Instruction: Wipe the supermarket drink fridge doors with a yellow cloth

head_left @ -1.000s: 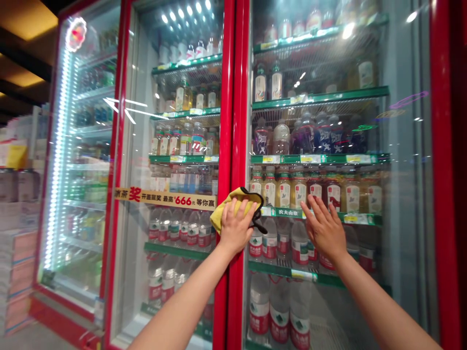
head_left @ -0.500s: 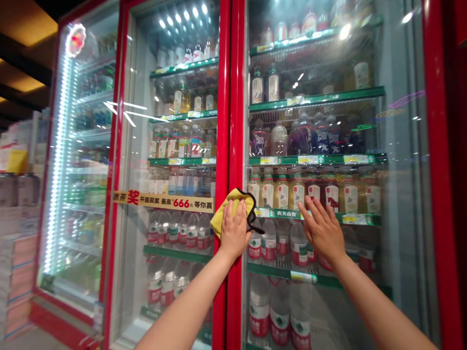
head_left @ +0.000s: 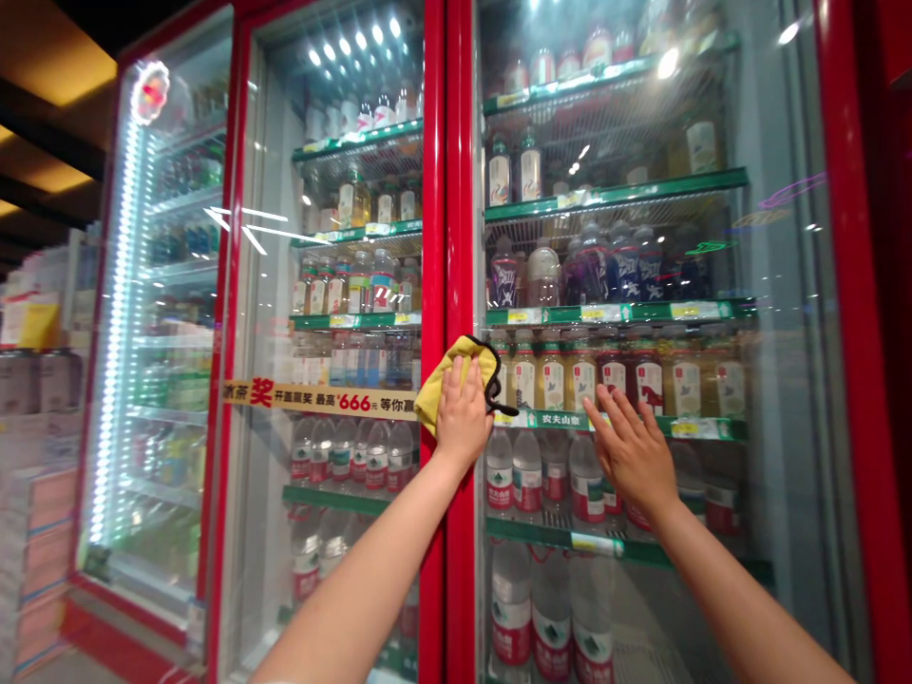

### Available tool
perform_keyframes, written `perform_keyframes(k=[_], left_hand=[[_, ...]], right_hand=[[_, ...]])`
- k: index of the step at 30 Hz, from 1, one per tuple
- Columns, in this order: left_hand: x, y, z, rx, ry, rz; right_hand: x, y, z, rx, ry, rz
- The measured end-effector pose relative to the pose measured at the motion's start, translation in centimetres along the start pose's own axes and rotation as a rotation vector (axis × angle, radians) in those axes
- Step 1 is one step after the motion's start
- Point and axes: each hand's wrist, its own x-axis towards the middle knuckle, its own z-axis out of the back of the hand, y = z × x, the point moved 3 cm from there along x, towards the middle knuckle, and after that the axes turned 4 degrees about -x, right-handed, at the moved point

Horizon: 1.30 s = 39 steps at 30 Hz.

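Note:
My left hand (head_left: pixel 463 408) lies over a yellow cleaning cloth (head_left: pixel 447 372) with a dark edge and holds it pressed against the red door frame (head_left: pixel 460 237) between two glass doors. Part of the cloth is hidden under my fingers, and its dark corner sticks out to the right. With fingers spread, my right hand (head_left: pixel 634 456) rests against the right glass door (head_left: pixel 613 608), holding nothing. Behind that glass, near my right fingertips, stand bottles with white labels (head_left: pixel 584 375).
Shelves of drinks fill the fridge, among them large water bottles (head_left: pixel 511 608) low down. A printed strip (head_left: pixel 320 399) crosses the left glass door. Another lit fridge (head_left: pixel 157 380) stands further left, beside stacked boxes (head_left: pixel 47 560).
My left hand and the cloth have slid slightly up the red frame. My right hand keeps its place on the glass. The view has shifted a little.

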Motion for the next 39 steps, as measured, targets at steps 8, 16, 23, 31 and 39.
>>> perform_keyframes(k=[8, 16, 23, 31, 39], left_hand=[[-4.3, -2.4, -1.5, 0.011, 0.124, -0.142], [3.4, -4.9, -0.5, -0.073, -0.082, 0.180], [-2.0, -4.2, -2.8, -0.171, 0.000, -0.146], [5.9, -7.9, -1.0, -0.226, -0.155, 0.052], [0.7, -5.0, -1.4, -0.204, -0.017, -0.097]], right_hand=[[0.0, -0.1, 0.0, -0.005, 0.022, -0.004], [0.0, -0.2, -0.2, -0.016, 0.009, 0.001], [0.2, -0.2, -0.2, -0.014, 0.012, 0.013], [0.5, -0.3, -0.3, 0.003, 0.020, 0.015], [0.8, -3.1, 1.4, 0.057, 0.053, 0.172]])
